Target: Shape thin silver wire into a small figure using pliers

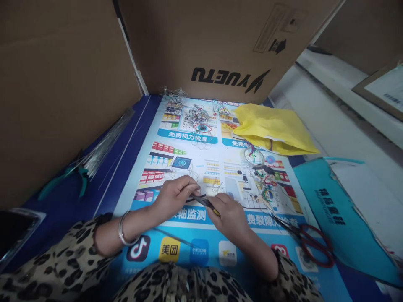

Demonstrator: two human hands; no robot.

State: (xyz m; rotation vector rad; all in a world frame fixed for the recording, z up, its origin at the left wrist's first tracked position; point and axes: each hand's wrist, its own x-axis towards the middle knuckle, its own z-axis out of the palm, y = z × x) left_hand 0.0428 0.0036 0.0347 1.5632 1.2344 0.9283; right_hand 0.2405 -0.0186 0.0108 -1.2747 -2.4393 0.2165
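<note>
Black-and-yellow pliers (206, 202) are gripped by my right hand (231, 214), fingers closed round the handles, with the jaws pointing left. My left hand (178, 193) is closed in a pinch right at the tip of the jaws; what it holds is too small to make out. A thin dark strand (174, 237) runs below the hands across the printed poster (185, 230). Just beyond my fingers lie loose wire pieces (217, 185). To the right, a bundle of coloured wires (266, 184) lies close to red-handled scissors (316, 245).
Cardboard walls (176, 50) stand behind and at the left. A yellow bag (273, 128), a roll of clear tape (254, 156) and a teal sheet (343, 218) lie at right. Straight wires (105, 147) and teal-handled pliers (82, 182) lie left, wire tangles (200, 115) at the back.
</note>
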